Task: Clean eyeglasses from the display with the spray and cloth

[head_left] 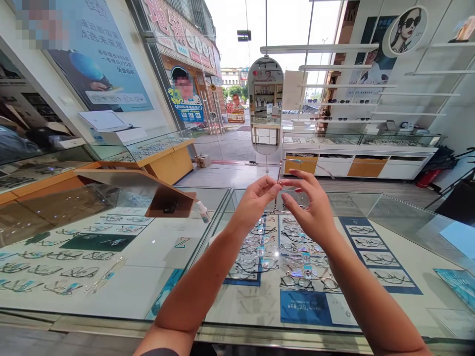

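Observation:
A thin-framed pair of eyeglasses is held up edge-on above the glass counter, with one temple arm reaching out to the right and a bluish tag or strip near it. My left hand pinches the frame between thumb and fingertips. On its other side, my right hand has its index fingertip at the frame, thumb bent below and the other fingers loosely spread. Fingers cover part of the frame. Directly beneath, rows of eyeglasses lie inside the display case.
A wooden stand and a small white bottle are on the counter to the left. Beyond the counter stand an oval mirror and a white cabinet under shelves of sunglasses. The glass edge runs beside my left forearm.

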The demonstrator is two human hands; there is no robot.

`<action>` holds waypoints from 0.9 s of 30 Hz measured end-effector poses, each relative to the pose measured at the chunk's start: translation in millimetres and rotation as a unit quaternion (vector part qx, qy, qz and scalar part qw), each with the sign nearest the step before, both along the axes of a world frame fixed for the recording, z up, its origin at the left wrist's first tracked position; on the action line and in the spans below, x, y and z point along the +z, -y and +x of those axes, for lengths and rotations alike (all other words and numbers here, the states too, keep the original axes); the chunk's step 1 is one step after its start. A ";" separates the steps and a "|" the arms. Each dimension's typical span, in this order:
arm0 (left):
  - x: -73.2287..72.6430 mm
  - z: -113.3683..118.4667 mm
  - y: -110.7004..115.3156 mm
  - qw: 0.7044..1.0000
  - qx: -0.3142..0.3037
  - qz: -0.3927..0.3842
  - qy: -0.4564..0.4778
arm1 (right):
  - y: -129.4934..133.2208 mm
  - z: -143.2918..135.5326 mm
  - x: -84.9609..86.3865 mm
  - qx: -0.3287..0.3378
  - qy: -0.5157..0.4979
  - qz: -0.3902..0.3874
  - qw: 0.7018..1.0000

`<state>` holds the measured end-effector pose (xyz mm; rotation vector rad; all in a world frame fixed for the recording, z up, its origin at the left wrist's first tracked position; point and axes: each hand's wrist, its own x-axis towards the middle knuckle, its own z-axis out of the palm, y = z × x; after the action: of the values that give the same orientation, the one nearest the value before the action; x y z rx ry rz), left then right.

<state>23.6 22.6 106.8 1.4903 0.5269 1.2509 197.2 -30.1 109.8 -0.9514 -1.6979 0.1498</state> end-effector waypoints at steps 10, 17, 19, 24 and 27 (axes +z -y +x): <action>-5.8 2.1 -4.7 1.000 -0.024 -0.002 0.017 | -5.8 0.8 -4.0 0.029 0.010 -0.029 0.999; -4.0 1.3 -4.3 0.999 -0.045 -0.019 0.021 | -8.8 -0.3 -10.6 0.016 0.036 -0.034 0.999; -4.2 1.3 -4.7 0.998 -0.046 -0.029 0.024 | -7.5 -2.2 -11.5 0.009 0.042 -0.042 0.998; -8.1 3.8 -7.4 0.998 -0.053 -0.026 0.025 | -7.3 -6.6 -13.9 -0.018 0.007 -0.021 1.000; -11.2 6.7 -8.6 0.998 -0.053 -0.031 0.027 | -10.2 -7.6 -17.1 -0.044 -0.006 -0.005 0.999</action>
<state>30.3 31.2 95.7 1.4095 0.4426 1.1789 189.6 -19.9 92.7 -1.0292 -1.6434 0.1052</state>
